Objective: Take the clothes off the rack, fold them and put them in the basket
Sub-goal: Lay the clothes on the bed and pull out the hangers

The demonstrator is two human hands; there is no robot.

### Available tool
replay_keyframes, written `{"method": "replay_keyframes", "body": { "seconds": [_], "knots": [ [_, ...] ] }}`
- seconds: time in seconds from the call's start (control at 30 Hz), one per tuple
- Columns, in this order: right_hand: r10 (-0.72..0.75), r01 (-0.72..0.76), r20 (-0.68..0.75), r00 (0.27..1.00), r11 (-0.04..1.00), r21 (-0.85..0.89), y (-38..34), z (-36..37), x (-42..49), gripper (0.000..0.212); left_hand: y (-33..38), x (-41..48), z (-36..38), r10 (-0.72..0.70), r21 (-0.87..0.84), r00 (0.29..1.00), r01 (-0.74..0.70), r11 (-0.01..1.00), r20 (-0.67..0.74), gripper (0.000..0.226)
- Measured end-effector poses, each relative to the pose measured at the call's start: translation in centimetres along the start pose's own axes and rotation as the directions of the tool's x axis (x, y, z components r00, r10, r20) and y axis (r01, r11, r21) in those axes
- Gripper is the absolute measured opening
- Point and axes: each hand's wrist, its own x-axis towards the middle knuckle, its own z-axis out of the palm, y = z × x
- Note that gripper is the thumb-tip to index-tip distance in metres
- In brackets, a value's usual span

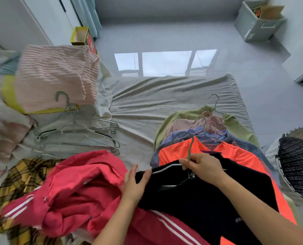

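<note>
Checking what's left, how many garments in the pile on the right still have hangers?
5 at least: black top, orange, blue knit, pink, green. Others may be hidden.

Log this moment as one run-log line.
right hand: grips hanger | left hand: holds black top shoulder | basket: right
</note>
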Motion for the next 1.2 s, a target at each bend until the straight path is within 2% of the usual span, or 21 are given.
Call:
{"method": "replay_keyframes", "body": {
  "seconds": [0.07, 0.13, 0.27, 0.3, 0.37, 0.47, 0.57, 0.6, 0.67, 0.77, 0.83, 0.9, 1.0, 1.07, 1.13, 1.2],
  "knots": [
    [-0.021, 0.022, -0.019, 1.000, 1.000, 0.022, -3.7, 0.2, -1.4, 0.034, 0.1, -0.7, -2.2, 0.077, 0.274, 0.996, -0.063, 0.960, -0.039, 0.062],
    [-0.037, 0.040, -0.038, 0.999, 0.997, 0.072, -6.9, 0.8, -2.4, 0.036, -0.7, -1.0, -5.6, 0.172, 0.356, 0.981, -0.129, 0.925, -0.090, 0.050],
    [-0.004, 0.018, -0.055, 0.998, 0.967, 0.253, -12.1, 3.2, -3.6, 0.042, -3.7, -2.1, -14.9, 0.365, 0.087, 0.929, -0.359, 0.929, -0.061, 0.037],
    [-0.008, 0.020, -0.043, 0.999, 0.959, 0.284, -13.5, 3.9, -3.8, 0.042, -4.4, -2.7, -17.1, 0.409, 0.086, 0.910, -0.402, 0.911, -0.075, 0.033],
    [-0.038, 0.045, -0.025, 0.999, 0.933, 0.358, -16.7, 5.1, -4.4, 0.041, -5.3, -3.7, -21.1, 0.466, 0.078, 0.865, -0.460, 0.885, -0.187, 0.041],
    [-0.120, 0.088, 0.016, 0.993, 0.804, 0.589, -22.5, 6.5, -5.5, 0.040, -4.8, -5.5, -28.2, 0.463, 0.096, 0.790, -0.467, 0.879, -0.402, 0.044],
    [-0.223, 0.085, 0.103, 0.969, 0.697, 0.712, -28.4, 9.0, -6.4, 0.036, -3.5, -7.1, -36.6, 0.499, 0.219, 0.680, -0.458, 0.861, -0.537, 0.048],
    [-0.252, 0.072, 0.142, 0.957, 0.682, 0.727, -30.1, 10.2, -6.6, 0.036, -3.3, -7.2, -39.0, 0.498, 0.272, 0.669, -0.420, 0.866, -0.552, 0.047],
    [-0.285, 0.035, 0.209, 0.936, 0.663, 0.748, -32.8, 12.6, -6.7, 0.036, -3.8, -6.1, -42.5, 0.431, 0.337, 0.730, -0.285, 0.897, -0.530, 0.041],
    [-0.261, 0.026, 0.228, 0.938, 0.708, 0.705, -33.7, 15.9, -6.5, 0.033, -7.4, -2.4, -43.0, 0.267, 0.486, 0.903, -0.075, 0.871, -0.338, 0.039],
    [-0.211, 0.026, 0.208, 0.955, 0.758, 0.652, -32.6, 17.6, -6.3, 0.030, -10.5, -0.2, -41.4, 0.154, 0.543, 0.947, 0.026, 0.839, -0.283, 0.041],
    [-0.145, 0.019, 0.176, 0.974, 0.820, 0.571, -30.8, 18.6, -6.1, 0.028, -13.0, 1.2, -39.4, 0.035, 0.492, 0.961, 0.109, 0.864, -0.275, 0.045],
    [-0.081, -0.009, 0.156, 0.984, 0.865, 0.502, -28.3, 18.8, -6.4, 0.028, -14.4, 2.3, -37.6, -0.149, 0.335, 0.974, 0.200, 0.921, -0.171, 0.049],
    [-0.047, -0.038, 0.148, 0.988, 0.853, 0.521, -26.9, 18.7, -6.6, 0.032, -14.8, 3.3, -37.0, -0.284, 0.045, 0.955, 0.289, 0.956, -0.089, 0.048],
    [-0.011, -0.056, 0.120, 0.993, 0.842, 0.537, -25.9, 18.8, -6.5, 0.035, -15.0, 3.9, -36.7, -0.389, -0.251, 0.921, 0.378, 0.891, 0.007, 0.034],
    [0.024, -0.060, 0.068, 0.997, 0.807, 0.587, -25.4, 18.9, -6.3, 0.035, -15.6, 4.8, -36.6, -0.440, -0.364, 0.897, 0.423, 0.830, 0.040, 0.030]
  ]
}}
